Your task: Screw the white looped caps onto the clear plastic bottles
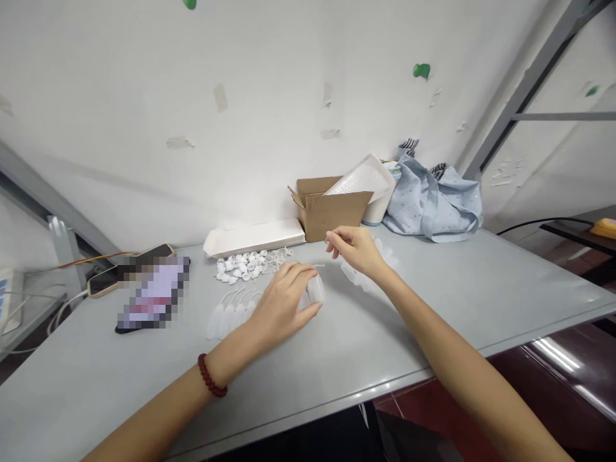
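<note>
My left hand (283, 301) is closed around a small translucent plastic bottle (316, 289) held just above the grey table (337, 359). A thin tube rises from the bottle toward my right hand (353, 247), whose fingers pinch its tip. Left of my left hand, several similar bottles with thin tubes (228, 314) lie in a row. Behind them is a heap of small white caps and rings (250, 263). More translucent bottles (366, 273) lie under my right wrist.
A flat white tray (253, 236), an open cardboard box (327, 208) with a white sheet in it, a white roll (380, 205) and blue cloth (433, 199) line the wall. Phones (144, 282) and cables (58, 308) lie left. The table edge runs front right.
</note>
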A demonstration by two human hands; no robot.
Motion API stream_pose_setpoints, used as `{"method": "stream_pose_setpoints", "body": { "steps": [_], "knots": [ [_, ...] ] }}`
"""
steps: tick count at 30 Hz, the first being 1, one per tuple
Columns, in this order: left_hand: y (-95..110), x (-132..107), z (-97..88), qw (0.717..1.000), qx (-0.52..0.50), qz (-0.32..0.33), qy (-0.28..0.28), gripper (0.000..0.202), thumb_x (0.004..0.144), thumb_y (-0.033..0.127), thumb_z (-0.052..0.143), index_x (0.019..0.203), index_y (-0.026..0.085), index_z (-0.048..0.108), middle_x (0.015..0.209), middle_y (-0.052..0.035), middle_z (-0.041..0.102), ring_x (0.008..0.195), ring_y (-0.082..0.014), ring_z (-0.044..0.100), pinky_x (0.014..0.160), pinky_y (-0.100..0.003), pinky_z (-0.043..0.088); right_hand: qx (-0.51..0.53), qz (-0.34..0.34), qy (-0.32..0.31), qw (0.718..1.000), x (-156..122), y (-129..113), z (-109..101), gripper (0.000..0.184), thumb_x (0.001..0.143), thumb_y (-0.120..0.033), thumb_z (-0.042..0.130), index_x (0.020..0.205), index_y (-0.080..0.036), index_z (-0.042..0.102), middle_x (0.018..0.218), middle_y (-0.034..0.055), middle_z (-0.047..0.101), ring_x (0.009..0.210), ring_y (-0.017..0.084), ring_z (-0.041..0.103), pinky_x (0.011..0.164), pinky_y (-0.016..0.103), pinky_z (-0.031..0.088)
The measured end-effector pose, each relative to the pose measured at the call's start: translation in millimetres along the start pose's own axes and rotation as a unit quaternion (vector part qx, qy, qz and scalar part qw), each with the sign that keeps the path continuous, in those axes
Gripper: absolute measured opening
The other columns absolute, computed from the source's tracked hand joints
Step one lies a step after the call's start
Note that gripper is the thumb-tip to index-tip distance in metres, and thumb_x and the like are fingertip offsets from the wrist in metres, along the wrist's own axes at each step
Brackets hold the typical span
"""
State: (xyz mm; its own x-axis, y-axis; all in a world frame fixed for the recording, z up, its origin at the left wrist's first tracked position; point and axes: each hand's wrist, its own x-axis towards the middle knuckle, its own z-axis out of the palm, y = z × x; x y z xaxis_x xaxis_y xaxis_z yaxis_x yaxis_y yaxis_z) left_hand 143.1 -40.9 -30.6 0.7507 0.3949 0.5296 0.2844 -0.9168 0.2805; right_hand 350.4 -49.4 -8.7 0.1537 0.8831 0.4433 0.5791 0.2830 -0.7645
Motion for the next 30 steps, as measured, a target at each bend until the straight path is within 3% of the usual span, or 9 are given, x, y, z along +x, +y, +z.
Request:
{"method": "stream_pose_setpoints", "body": {
  "steps": [4, 10, 16, 23, 30],
  "knots": [
    [8.5, 9.9, 6.3, 0.996, 0.002, -0.002, -0.09, 0.037, 0.081, 0.022, 0.063, 0.117, 0.016, 0.055, 0.118, -0.0126, 0.061, 0.115, -0.0304, 0.05, 0.096, -0.048, 0.045, -0.1, -0.013, -0.027, 0.995, 1.8, 3.5, -3.5, 0.032, 0.091, -0.029, 0.046, 0.065, -0.015, 0.059, 0.062, 0.0019, 0.066, 0.051, 0.011, 0.059, 0.056, 0.022, 0.042],
    [11.7, 17.2, 12.2, 0.989, 0.014, -0.037, -0.139, 0.037, 0.08, 0.022, 0.062, 0.115, 0.013, 0.056, 0.114, -0.0147, 0.062, 0.113, -0.0316, 0.05, 0.094, -0.048, 0.046, -0.262, -0.03, -0.105, 0.959, 1.3, -4.7, -4.7, 0.026, 0.091, -0.02, 0.044, 0.075, -0.014, 0.064, 0.072, 0.004, 0.069, 0.064, 0.012, 0.061, 0.062, 0.022, 0.039],
    [8.3, 18.9, 13.0, 0.987, 0.022, -0.049, -0.153, 0.037, 0.08, 0.022, 0.06, 0.117, 0.013, 0.056, 0.113, -0.0145, 0.062, 0.113, -0.0316, 0.049, 0.094, -0.048, 0.044, -0.333, -0.002, -0.153, 0.93, 1.2, 2.4, -7.3, 0.017, 0.086, -0.016, 0.051, 0.086, -0.014, 0.067, 0.083, 0.009, 0.071, 0.078, 0.02, 0.064, 0.062, 0.025, 0.037],
    [7.3, 18.8, 11.6, 0.985, 0.012, -0.063, -0.159, 0.039, 0.079, 0.023, 0.059, 0.117, 0.013, 0.056, 0.109, -0.0139, 0.062, 0.112, -0.0321, 0.049, 0.093, -0.048, 0.044, -0.409, 0.049, -0.178, 0.894, -0.1, 2.6, -10.9, 0.025, 0.085, -0.014, 0.053, 0.108, -0.012, 0.063, 0.097, 0.0143, 0.07, 0.093, 0.027, 0.064, 0.066, 0.029, 0.041],
    [6.2, 15.1, 11.9, 0.985, 0.004, -0.064, -0.159, 0.039, 0.079, 0.023, 0.058, 0.117, 0.013, 0.056, 0.108, -0.0136, 0.062, 0.11, -0.0315, 0.048, 0.09, -0.047, 0.046, -0.435, 0.068, -0.202, 0.875, -1.1, 0.1, -10.7, 0.026, 0.085, -0.02, 0.057, 0.109, -0.012, 0.063, 0.107, 0.0167, 0.068, 0.099, 0.03, 0.063, 0.069, 0.031, 0.043]
  ]
}}
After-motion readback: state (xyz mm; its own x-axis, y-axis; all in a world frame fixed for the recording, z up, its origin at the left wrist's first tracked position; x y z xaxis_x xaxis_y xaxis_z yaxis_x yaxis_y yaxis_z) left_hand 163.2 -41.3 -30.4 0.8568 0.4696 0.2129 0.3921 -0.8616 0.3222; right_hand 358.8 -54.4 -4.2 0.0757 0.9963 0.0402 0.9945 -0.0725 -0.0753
